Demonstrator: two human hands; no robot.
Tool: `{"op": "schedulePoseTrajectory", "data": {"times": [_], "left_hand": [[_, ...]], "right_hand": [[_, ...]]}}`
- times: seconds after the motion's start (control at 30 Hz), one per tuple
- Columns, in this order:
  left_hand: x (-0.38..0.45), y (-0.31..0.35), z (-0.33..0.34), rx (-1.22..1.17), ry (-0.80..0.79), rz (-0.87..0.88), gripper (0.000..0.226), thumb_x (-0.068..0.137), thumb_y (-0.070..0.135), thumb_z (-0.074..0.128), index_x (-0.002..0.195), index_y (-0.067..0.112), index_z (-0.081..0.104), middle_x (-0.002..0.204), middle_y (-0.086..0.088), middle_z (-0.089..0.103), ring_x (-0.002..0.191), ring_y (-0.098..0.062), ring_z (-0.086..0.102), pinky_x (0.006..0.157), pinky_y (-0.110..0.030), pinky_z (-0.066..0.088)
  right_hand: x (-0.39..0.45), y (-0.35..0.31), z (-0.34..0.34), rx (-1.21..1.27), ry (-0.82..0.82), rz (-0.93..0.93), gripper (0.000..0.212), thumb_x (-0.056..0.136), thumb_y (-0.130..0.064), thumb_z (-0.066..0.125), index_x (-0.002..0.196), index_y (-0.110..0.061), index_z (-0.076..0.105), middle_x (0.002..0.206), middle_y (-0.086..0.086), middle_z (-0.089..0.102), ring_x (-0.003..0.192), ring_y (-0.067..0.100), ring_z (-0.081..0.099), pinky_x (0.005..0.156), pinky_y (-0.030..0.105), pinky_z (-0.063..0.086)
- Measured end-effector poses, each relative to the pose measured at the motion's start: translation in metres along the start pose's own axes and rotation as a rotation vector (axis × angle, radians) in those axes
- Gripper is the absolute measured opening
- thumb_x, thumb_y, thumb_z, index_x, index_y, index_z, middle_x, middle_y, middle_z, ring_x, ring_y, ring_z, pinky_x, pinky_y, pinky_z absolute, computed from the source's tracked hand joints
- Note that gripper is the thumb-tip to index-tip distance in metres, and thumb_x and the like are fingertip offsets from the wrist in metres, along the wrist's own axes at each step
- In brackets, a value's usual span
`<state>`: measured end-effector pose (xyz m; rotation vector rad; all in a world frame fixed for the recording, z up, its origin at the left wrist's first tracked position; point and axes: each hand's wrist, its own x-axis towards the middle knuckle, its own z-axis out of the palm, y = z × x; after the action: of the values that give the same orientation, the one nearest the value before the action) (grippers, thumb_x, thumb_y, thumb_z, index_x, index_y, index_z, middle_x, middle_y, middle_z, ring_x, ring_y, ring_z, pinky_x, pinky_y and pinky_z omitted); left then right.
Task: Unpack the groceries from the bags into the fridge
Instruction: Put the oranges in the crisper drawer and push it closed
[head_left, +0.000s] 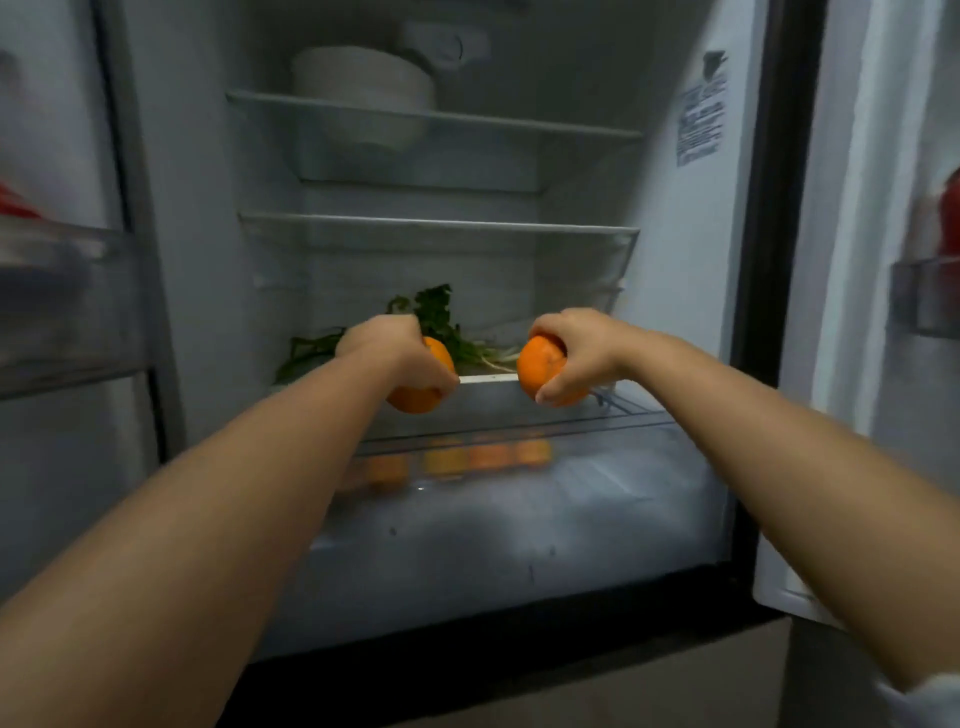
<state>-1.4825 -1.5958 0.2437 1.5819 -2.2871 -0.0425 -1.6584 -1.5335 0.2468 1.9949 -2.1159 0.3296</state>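
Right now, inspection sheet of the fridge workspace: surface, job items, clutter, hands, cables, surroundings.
Surface: open fridge; lower glass shelf has bare room in front of the greens.
Job's things: left orange and right orange, each held in the air at the shelf's front edge; more orange fruit blurred in the clear drawer below.
Clutter: leafy greens lying on the lower shelf; white bowl on the top shelf.
Hands: left hand grips the left orange; right hand grips the right orange, fingers curled round it.
Cables: nothing seen.
Surroundings: door bins both sides, red items blurred; label on the right inner wall, unreadable.
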Motion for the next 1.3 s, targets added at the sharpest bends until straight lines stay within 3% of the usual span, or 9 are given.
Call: {"op": "schedulePoseTrajectory", "data": {"times": [0.27, 0.4, 0.47, 0.6, 0.77, 0.87, 1.03, 1.2, 1.3], "left_hand": [[0.095, 0.036, 0.051, 0.264, -0.296, 0.064, 0.073, 0.073, 0.053, 0.069, 0.133, 0.017, 0.046, 0.131, -0.006, 0.053, 0.117, -0.026, 0.055, 0.088, -0.032, 0.048], [0.112, 0.057, 0.102, 0.273, -0.527, 0.115, 0.071, 0.073, 0.046, 0.072, 0.131, 0.013, 0.049, 0.132, -0.009, 0.055, 0.116, -0.027, 0.057, 0.091, -0.033, 0.049], [0.114, 0.064, 0.121, 0.288, -0.574, 0.157, 0.066, 0.075, 0.045, 0.071, 0.130, 0.016, 0.051, 0.132, -0.008, 0.055, 0.118, -0.027, 0.057, 0.094, -0.034, 0.048], [0.115, 0.076, 0.146, 0.277, -0.635, 0.208, 0.053, 0.080, 0.039, 0.068, 0.126, 0.018, 0.055, 0.126, -0.007, 0.059, 0.112, -0.024, 0.061, 0.083, -0.031, 0.052], [0.119, 0.075, 0.158, 0.283, -0.657, 0.215, 0.050, 0.086, 0.035, 0.062, 0.129, 0.011, 0.051, 0.102, -0.005, 0.048, 0.090, -0.017, 0.049, 0.050, -0.016, 0.034], [0.120, 0.069, 0.150, 0.302, -0.715, 0.154, 0.062, 0.085, 0.039, 0.065, 0.134, 0.010, 0.042, 0.119, -0.012, 0.054, 0.101, -0.023, 0.058, 0.074, -0.026, 0.052], [0.110, 0.065, 0.124, 0.351, -0.643, 0.149, 0.061, 0.090, 0.042, 0.055, 0.140, 0.010, 0.039, 0.140, -0.012, 0.047, 0.122, -0.028, 0.053, 0.095, -0.033, 0.045], [0.089, 0.047, 0.080, 0.439, -0.561, 0.039, 0.042, 0.095, 0.031, 0.050, 0.131, 0.008, 0.053, 0.131, -0.013, 0.057, 0.116, -0.028, 0.058, 0.096, -0.034, 0.047], [0.066, 0.042, 0.052, 0.449, -0.396, 0.059, 0.036, 0.095, 0.024, 0.051, 0.127, 0.007, 0.056, 0.113, -0.010, 0.062, 0.088, -0.019, 0.055, 0.087, -0.032, 0.044]], "right_hand": [[0.116, 0.039, 0.055, -0.291, -0.610, -0.151, 0.062, 0.070, -0.029, 0.077, 0.124, -0.019, 0.048, 0.104, 0.000, 0.044, 0.092, 0.020, 0.049, 0.084, 0.041, 0.056], [0.126, 0.073, 0.094, -0.288, -0.783, -0.122, 0.063, 0.073, -0.021, 0.075, 0.126, -0.016, 0.043, 0.109, 0.004, 0.042, 0.096, 0.026, 0.052, 0.059, 0.037, 0.055], [0.126, 0.086, 0.107, -0.255, -0.824, -0.122, 0.064, 0.073, -0.017, 0.075, 0.126, -0.017, 0.040, 0.110, 0.004, 0.042, 0.093, 0.023, 0.049, 0.063, 0.039, 0.055], [0.131, 0.095, 0.128, -0.177, -0.782, -0.182, 0.065, 0.069, -0.021, 0.078, 0.119, -0.020, 0.036, 0.101, 0.001, 0.038, 0.098, 0.028, 0.055, 0.086, 0.048, 0.055], [0.133, 0.097, 0.150, -0.079, -0.807, -0.218, 0.059, 0.071, -0.024, 0.078, 0.106, -0.022, 0.030, 0.104, -0.001, 0.036, 0.095, 0.021, 0.044, 0.090, 0.045, 0.052], [0.130, 0.101, 0.140, -0.179, -0.838, -0.227, 0.064, 0.080, -0.031, 0.070, 0.131, -0.017, 0.034, 0.112, 0.006, 0.042, 0.099, 0.020, 0.044, 0.087, 0.035, 0.046], [0.131, 0.095, 0.106, -0.158, -0.825, -0.121, 0.069, 0.084, -0.034, 0.064, 0.142, -0.016, 0.031, 0.144, 0.010, 0.039, 0.127, 0.029, 0.045, 0.105, 0.044, 0.043], [0.117, 0.068, 0.057, -0.065, -0.662, 0.006, 0.048, 0.090, -0.030, 0.056, 0.133, -0.012, 0.044, 0.125, 0.012, 0.053, 0.111, 0.027, 0.057, 0.086, 0.037, 0.048], [0.091, 0.054, 0.034, 0.067, -0.420, -0.056, 0.037, 0.091, -0.026, 0.056, 0.123, -0.008, 0.054, 0.093, 0.005, 0.058, 0.085, 0.020, 0.058, 0.068, 0.029, 0.048]]}}
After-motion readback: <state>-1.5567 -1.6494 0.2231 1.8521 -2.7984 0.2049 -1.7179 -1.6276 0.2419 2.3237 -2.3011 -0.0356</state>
